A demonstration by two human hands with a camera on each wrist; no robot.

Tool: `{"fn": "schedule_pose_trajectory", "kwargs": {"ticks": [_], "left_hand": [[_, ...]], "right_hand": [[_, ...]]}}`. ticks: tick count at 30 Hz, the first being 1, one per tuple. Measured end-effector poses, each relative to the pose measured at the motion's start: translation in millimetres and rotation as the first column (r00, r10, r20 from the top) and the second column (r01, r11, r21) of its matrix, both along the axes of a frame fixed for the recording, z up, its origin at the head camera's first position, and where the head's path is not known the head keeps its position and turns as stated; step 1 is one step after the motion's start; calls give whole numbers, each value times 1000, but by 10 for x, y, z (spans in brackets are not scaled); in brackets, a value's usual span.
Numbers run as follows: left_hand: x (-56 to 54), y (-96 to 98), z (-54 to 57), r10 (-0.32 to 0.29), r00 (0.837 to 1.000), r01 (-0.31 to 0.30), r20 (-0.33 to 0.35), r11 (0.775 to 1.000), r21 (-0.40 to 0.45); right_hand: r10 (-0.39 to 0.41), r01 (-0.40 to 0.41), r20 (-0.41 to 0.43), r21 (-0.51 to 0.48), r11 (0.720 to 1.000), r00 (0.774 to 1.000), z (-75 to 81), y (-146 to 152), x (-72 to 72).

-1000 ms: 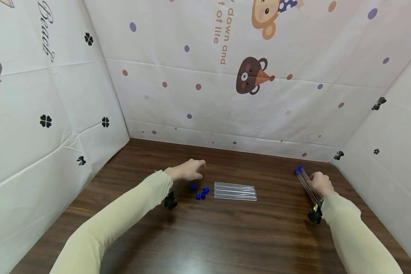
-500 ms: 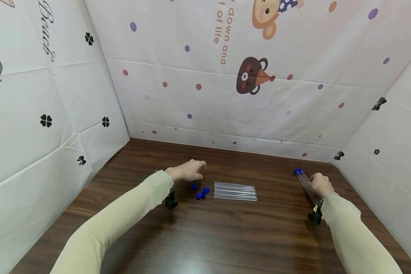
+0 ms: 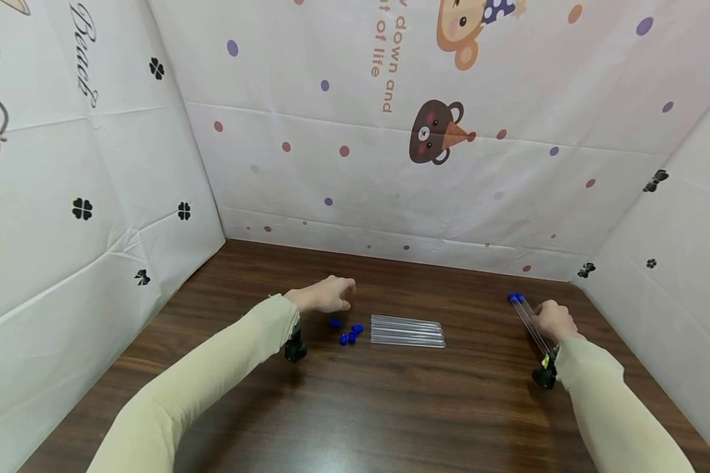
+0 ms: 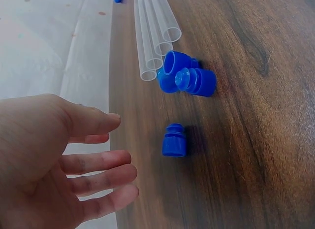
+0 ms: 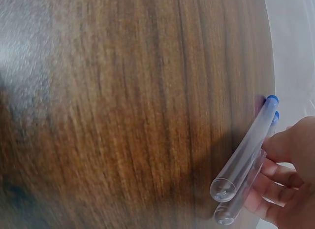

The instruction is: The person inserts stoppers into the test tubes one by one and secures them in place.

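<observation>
Several blue stoppers [image 4: 174, 140] lie loose on the wooden table, one of them apart from a small cluster. My left hand [image 3: 325, 293] hovers just behind them with its fingers spread and nothing in its grasp; the left wrist view shows its palm and fingertips. Right of the stoppers, several clear test tubes [image 3: 407, 330] lie side by side, their open ends towards the stoppers. At the far right, two test tubes with blue caps [image 3: 515, 297] lie next to each other. My right hand [image 5: 280, 175] pinches the outer capped test tube [image 5: 248, 182] from the side.
White printed sheets form a back wall [image 3: 361, 184] and side walls around the brown table [image 3: 390, 407]. The right hand is close to the right wall [image 3: 657, 263]. Bare wood separates the uncapped tubes from the capped pair.
The outer capped tube has slid slightly towards me, so both blue caps now sit level; a second ago it stuck out farther. The left hand has barely moved.
</observation>
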State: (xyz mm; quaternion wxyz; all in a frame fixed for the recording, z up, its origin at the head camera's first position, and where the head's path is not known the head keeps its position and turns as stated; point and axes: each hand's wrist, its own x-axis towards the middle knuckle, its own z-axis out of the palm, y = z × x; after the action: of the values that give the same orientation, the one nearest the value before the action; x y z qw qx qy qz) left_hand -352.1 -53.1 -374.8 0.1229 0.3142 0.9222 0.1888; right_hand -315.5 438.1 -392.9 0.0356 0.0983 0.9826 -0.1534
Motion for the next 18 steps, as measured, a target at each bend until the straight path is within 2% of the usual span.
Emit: {"fn": "schedule_pose_trajectory", "kwargs": {"ticks": [10, 14, 18], "left_hand": [[13, -12, 44, 11, 1000, -11, 11, 1000, 2], [17, -18, 53, 8, 1000, -8, 11, 1000, -5], [14, -27, 43, 1, 1000, -1, 10, 1000, -12]], "right_hand": [[-19, 19, 13, 4, 1000, 1000, 41, 1, -4], [-6, 7, -41, 29, 1000, 999, 75, -45, -23], [56, -48, -137, 62, 997, 989, 114, -137, -67]]}}
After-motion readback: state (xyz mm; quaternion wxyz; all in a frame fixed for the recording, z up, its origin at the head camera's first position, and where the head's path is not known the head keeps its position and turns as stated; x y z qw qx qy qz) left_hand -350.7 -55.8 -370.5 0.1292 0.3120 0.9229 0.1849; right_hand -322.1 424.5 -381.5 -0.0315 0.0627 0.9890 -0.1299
